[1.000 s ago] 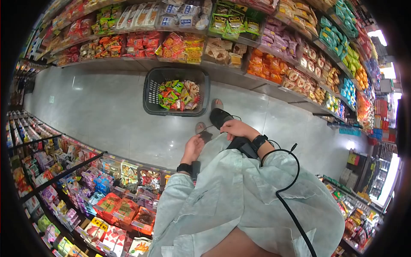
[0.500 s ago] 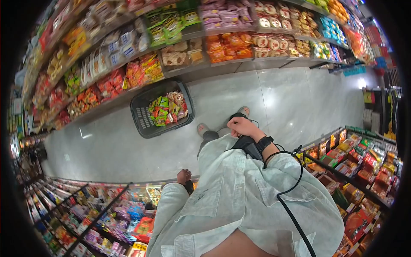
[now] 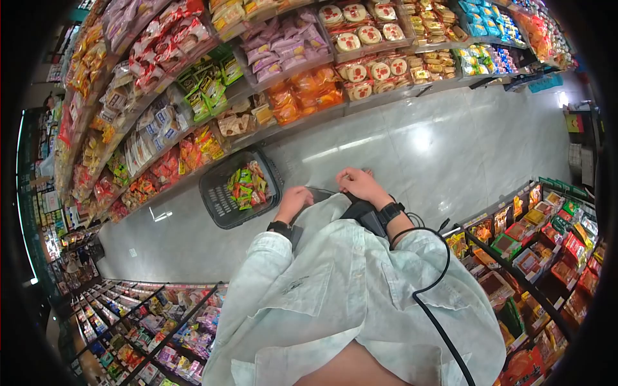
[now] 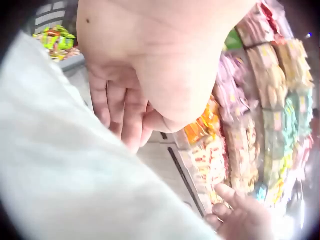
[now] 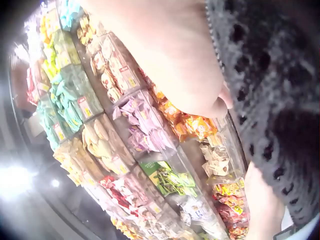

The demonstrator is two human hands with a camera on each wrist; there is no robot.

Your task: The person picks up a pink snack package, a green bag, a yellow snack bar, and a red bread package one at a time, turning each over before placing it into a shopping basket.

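Observation:
In the head view, my left hand [image 3: 295,202] hangs loosely bent beside the pale shirt [image 3: 309,289], with nothing visible in it. The left wrist view shows its relaxed fingers [image 4: 134,112] close to the shirt cloth. My right hand [image 3: 360,183] is in front of my waist above a black pouch [image 3: 365,215]; its fingers [image 4: 227,200] look loosely curled and empty in the left wrist view. Black textured material [image 5: 270,100] hides most of its fingers in the right wrist view. A dark basket [image 3: 222,212] with colourful snack packets [image 3: 246,186] stands on the floor left of my left hand.
Shelves of packaged snacks [image 3: 370,35] run along the far side of the aisle. More racks stand at the lower left [image 3: 154,328] and right [image 3: 534,257]. Grey floor [image 3: 425,138] lies between them. A black cable [image 3: 444,328] crosses the shirt.
The head view has turned rightward along the aisle, and the basket appears farther left. My left hand dropped back toward the lower rack, then came forward near the right hand.

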